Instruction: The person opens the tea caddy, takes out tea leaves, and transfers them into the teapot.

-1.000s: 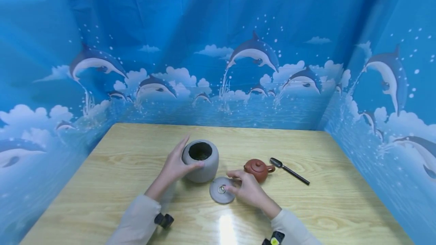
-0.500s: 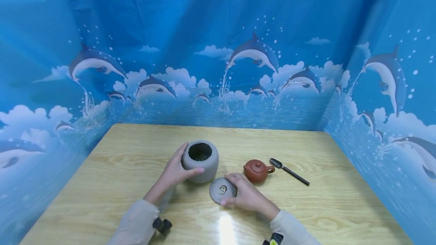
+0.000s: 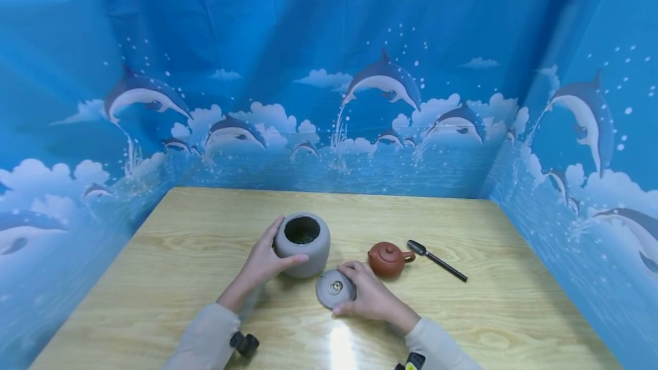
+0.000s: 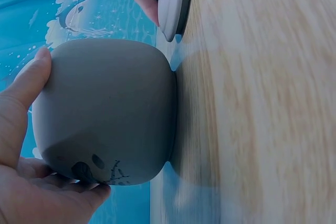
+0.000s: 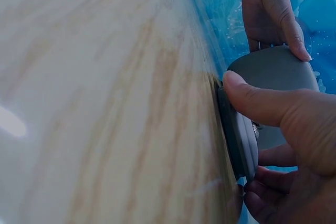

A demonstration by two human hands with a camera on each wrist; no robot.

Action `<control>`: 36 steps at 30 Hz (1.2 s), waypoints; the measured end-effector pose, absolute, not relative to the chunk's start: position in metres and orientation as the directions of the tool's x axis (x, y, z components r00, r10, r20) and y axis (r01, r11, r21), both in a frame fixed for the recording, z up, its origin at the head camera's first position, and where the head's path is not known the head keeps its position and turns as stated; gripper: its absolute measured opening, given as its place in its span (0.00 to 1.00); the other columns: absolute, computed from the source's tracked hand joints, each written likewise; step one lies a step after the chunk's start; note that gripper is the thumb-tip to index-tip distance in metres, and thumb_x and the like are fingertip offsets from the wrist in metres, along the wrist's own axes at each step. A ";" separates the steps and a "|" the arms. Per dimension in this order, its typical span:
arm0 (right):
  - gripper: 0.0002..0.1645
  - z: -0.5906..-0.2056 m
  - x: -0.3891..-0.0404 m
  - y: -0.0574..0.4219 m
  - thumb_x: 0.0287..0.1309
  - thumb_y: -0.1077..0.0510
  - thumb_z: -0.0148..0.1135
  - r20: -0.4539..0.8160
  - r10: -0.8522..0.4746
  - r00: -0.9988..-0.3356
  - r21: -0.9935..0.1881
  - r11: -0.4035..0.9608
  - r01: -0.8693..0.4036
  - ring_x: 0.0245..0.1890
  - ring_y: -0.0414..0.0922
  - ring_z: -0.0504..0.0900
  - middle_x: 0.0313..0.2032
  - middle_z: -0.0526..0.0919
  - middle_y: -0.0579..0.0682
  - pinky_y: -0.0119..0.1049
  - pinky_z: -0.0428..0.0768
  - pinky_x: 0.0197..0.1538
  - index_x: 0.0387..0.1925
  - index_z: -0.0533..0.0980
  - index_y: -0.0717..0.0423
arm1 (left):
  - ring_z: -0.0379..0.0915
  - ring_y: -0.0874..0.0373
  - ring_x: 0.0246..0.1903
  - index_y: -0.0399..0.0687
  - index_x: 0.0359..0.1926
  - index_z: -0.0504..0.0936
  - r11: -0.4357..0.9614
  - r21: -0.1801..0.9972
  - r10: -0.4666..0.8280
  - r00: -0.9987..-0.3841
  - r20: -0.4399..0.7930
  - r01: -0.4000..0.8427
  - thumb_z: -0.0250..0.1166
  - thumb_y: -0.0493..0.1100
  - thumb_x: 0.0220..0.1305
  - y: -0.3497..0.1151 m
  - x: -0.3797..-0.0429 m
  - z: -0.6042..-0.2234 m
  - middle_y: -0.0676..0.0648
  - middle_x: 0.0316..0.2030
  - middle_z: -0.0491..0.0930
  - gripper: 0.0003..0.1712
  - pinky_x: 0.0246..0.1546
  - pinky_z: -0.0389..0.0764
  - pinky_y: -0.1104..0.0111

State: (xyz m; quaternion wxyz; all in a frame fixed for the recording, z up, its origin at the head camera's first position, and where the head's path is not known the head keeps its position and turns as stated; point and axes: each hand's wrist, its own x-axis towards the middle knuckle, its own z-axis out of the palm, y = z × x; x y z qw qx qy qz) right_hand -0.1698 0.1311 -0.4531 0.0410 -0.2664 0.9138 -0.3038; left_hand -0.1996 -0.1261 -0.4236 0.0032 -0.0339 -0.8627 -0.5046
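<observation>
A grey round jar point(image 3: 313, 256) with a wide dark mouth stands uncovered on the wooden table. My left hand point(image 3: 261, 261) grips its left side, thumb across the front and fingers behind; the left wrist view shows a small dark plant drawing on the jar wall point(image 4: 105, 108). Right in front of the jar is its grey disc-shaped lid point(image 3: 328, 294), ring handle up. My right hand point(image 3: 374, 297) holds the lid by its edge, thumb at the near side and fingers at the far side. Whether the lid is lifted off the table is hard to tell.
A small reddish-brown teapot point(image 3: 385, 261) stands just beyond my right hand, its handle pointing right. Behind it to the right lies a black scoop point(image 3: 437, 260) with a long handle. A blue dolphin-print curtain point(image 3: 329, 147) borders the table point(image 3: 205, 216) at the back and sides.
My right hand has shifted from the lid's ring to its edge and taken hold there. The left fingers have closed in on the jar, which stays in place.
</observation>
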 end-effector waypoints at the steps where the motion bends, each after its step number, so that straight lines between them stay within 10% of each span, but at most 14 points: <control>1: 0.56 -0.453 -0.170 0.131 0.36 0.41 0.78 0.086 -0.511 -0.855 -0.574 0.676 -0.462 0.59 0.54 0.68 0.60 0.71 0.58 0.54 0.70 0.63 0.63 0.68 0.65 | 0.45 0.43 0.72 0.51 0.76 0.48 0.490 0.869 0.055 -0.998 0.039 0.061 0.78 0.63 0.39 -0.126 -0.199 -0.423 0.43 0.74 0.49 0.68 0.70 0.52 0.45; 36: 0.55 -0.451 -0.167 0.130 0.32 0.43 0.80 0.103 -0.461 -0.881 -0.613 0.668 -0.421 0.55 0.52 0.72 0.55 0.74 0.57 0.51 0.75 0.58 0.61 0.70 0.66 | 0.46 0.42 0.72 0.52 0.76 0.48 0.492 0.869 0.051 -0.998 0.030 0.052 0.77 0.63 0.40 -0.127 -0.198 -0.423 0.43 0.74 0.50 0.68 0.68 0.54 0.43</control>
